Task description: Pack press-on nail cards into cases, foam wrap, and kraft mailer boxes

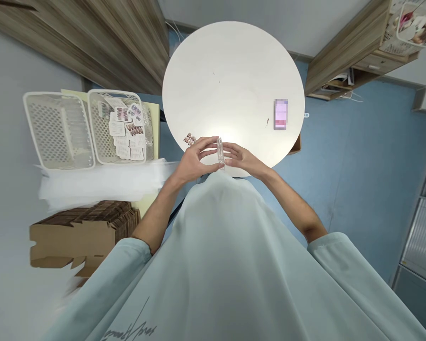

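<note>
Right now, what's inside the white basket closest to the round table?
That basket holds piled white cards and small patterned packs. Whatever lies under the pile is covered, so I can't tell.

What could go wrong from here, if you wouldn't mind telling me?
The clear object might slip, as the left hand and right hand seem to hold it just by the fingers, close to the near edge of the round table.

The small patterned pieces lie right beside the left hand, near the rim, so a careless move could knock them off.
</note>
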Demonstrator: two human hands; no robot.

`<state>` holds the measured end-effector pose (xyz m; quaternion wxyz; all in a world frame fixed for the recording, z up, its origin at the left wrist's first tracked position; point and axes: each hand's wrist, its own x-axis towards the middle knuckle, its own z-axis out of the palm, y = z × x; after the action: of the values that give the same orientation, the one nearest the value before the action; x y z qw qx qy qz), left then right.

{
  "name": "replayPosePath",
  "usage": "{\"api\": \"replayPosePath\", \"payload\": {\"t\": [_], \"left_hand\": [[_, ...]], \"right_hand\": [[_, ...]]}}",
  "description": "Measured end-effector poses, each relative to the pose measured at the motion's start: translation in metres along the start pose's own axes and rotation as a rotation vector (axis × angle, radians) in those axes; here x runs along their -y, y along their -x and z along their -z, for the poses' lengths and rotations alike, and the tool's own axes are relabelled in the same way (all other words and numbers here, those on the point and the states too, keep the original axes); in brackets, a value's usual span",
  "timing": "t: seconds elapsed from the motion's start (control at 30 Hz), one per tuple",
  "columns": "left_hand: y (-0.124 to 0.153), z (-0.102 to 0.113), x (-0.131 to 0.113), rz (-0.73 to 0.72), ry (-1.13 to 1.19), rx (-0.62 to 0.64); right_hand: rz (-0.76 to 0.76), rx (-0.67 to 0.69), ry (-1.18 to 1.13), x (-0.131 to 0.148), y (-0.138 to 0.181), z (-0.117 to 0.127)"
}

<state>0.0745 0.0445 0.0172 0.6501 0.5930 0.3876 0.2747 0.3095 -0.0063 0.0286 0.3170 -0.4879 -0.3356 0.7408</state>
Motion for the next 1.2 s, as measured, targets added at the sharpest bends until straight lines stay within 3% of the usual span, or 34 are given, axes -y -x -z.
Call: {"api": "replayPosePath", "payload": {"t": [0.1,0.4,0.8,1.0,1.2], "left_hand": [[0.0,0.0,0.008,0.078,0.109,-0.006],[0.006,0.004,0.014,0.153,0.168,0.052],[0.009,0.007,-0.01,0.049,0.035,0.151],[0.007,0.008,-0.014,0.021,0.003,0.072],[0.007,0.008,-0.011,0.016,0.033,0.046]], "right_hand": [[0.09,-0.033,0.101,-0.004,0.0,0.0],[0.095,0.026,0.168,-0.007,0.003,-0.007],[0.161,0.014,0.209,-0.005,0.014,-0.014],[0.179,-0.081,0.222,-0.006,0.013,-0.013],[0.215,-0.037,0.167,-0.002,0.012,-0.017]]}}
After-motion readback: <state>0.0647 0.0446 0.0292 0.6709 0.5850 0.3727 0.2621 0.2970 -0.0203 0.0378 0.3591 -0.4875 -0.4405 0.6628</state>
